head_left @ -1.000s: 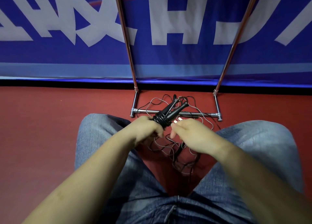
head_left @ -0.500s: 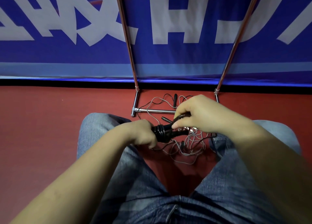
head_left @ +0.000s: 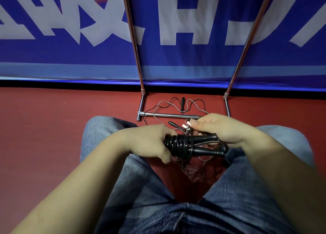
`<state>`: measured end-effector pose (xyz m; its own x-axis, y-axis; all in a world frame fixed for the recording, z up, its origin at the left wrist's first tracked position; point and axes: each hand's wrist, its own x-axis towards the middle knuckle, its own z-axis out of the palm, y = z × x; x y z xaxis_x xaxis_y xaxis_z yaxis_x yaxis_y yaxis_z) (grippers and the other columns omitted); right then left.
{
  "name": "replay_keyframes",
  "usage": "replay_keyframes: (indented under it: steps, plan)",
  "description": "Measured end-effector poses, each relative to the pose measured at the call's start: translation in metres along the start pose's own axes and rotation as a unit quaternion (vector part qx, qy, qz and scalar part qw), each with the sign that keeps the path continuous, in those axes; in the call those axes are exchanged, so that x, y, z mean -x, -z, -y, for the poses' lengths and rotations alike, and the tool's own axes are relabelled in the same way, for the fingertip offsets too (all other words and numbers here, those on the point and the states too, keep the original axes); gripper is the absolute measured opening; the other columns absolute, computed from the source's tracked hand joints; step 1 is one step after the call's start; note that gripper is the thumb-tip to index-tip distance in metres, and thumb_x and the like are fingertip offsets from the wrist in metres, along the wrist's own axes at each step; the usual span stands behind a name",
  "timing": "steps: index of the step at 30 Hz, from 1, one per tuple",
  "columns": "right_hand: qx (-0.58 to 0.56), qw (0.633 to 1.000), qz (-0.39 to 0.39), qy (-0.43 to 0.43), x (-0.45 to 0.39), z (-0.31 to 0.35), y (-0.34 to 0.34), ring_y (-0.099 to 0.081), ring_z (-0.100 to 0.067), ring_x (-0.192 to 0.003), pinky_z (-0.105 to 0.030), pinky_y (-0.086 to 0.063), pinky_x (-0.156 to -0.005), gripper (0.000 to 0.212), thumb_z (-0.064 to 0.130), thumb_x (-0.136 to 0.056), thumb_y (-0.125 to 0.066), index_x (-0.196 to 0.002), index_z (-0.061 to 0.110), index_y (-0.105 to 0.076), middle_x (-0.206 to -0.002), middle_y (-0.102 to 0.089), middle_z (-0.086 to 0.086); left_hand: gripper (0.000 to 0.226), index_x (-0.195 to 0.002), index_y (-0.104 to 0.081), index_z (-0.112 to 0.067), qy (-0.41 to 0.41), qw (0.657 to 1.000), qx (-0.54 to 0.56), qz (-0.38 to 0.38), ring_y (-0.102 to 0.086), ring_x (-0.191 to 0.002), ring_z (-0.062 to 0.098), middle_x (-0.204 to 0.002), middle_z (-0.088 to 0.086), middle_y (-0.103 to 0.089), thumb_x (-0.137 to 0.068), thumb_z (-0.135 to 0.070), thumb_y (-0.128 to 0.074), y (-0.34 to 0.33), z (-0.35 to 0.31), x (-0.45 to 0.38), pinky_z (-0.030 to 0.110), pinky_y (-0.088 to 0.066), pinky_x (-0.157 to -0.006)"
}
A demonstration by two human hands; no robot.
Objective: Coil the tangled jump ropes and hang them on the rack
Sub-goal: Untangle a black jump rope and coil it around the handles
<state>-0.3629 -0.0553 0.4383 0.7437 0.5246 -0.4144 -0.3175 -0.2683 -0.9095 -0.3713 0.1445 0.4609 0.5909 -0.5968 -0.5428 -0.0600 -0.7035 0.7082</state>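
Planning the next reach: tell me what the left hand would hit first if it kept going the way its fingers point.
The left hand points right along the coiled rope, so it would probably meet the right hand first; depth is unclear.

A: What can't be made out?
B: The rack (head_left: 169,115) poles run off the top edge. The right hand (head_left: 222,129) hides the crossbar's right end.
A: And the rope?
B: The left hand (head_left: 150,142) covers one end of the coiled jump rope (head_left: 178,144).

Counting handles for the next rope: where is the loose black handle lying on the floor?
In the head view, the loose black handle lies on the red floor just beyond the chrome rack's base bar, between its two uprights.
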Motion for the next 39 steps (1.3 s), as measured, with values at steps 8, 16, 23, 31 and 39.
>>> replay_keyframes:
  steps: [8, 16, 23, 31, 39]
  plan:
    - [-0.155, 0.975, -0.158, 0.013, -0.006, -0.018, -0.038, -0.026, -0.005, -0.038, -0.016, -0.029, -0.041, 0.04, 0.026, -0.097, -0.042, -0.059, 0.019, -0.048, -0.049, -0.031, 0.002, 0.025, -0.062, -0.05, -0.014, -0.022, 0.977, 0.19, -0.089, -0.037, -0.043, 0.007, -0.048, -0.007, -0.043, -0.06, 0.004, -0.068, -0.009, -0.002, -0.002, 0.017, -0.032, -0.046]
    - [0.048, 0.98, -0.187, 0.053, -0.01, -0.018, -0.048, -0.03, -0.002, -0.038, -0.023, -0.025, -0.046, 0.041, 0.024, -0.099, -0.033, -0.065, 0.017, -0.056, -0.04, -0.042, 0.012, 0.025, -0.082, -0.054, -0.002, 0.031, 0.942, 0.309, -0.127, -0.039, -0.026, -0.003, -0.033, -0.007, -0.045, -0.08, 0.022, -0.047, -0.008, -0.005, 0.004, 0.007, -0.028, -0.032]
    - [0.305, 0.929, -0.183, 0.098, 0.008, 0.002, -0.04, -0.048, -0.003, -0.053, -0.02, -0.035, -0.053, 0.028, 0.034, -0.096, -0.044, -0.081, 0.021, -0.063, -0.054, -0.055, 0.01, 0.02, -0.071, -0.056, -0.012, 0.087, 0.928, 0.268, -0.242, -0.027, -0.032, 0.008, -0.036, -0.008, -0.036, -0.072, 0.005, -0.066, -0.002, 0.008, -0.001, 0.016, -0.021, -0.038]
    - [0.443, 0.876, -0.147, 0.118, 0.032, 0.035, -0.024, -0.043, -0.005, -0.048, -0.018, -0.031, -0.047, 0.025, 0.042, -0.088, -0.057, -0.069, 0.026, -0.059, -0.052, -0.051, 0.011, 0.014, -0.074, -0.064, -0.01, 0.118, 0.935, 0.153, -0.299, -0.056, -0.062, 0.024, -0.065, 0.011, -0.06, -0.067, 0.001, -0.069, 0.004, 0.018, -0.007, 0.045, -0.053, -0.07]
    - [0.449, 0.866, -0.129, 0.179, 0.021, 0.073, -0.012, -0.054, -0.004, -0.062, -0.018, -0.037, -0.053, 0.017, 0.042, -0.083, -0.059, -0.075, 0.029, -0.068, -0.065, -0.062, 0.01, 0.013, -0.074, -0.063, -0.014, 0.076, 0.98, 0.029, -0.179, -0.05, -0.058, 0.018, -0.063, 0.002, -0.055, -0.068, -0.006, -0.072, 0.004, 0.003, 0.003, 0.028, -0.041, -0.059]
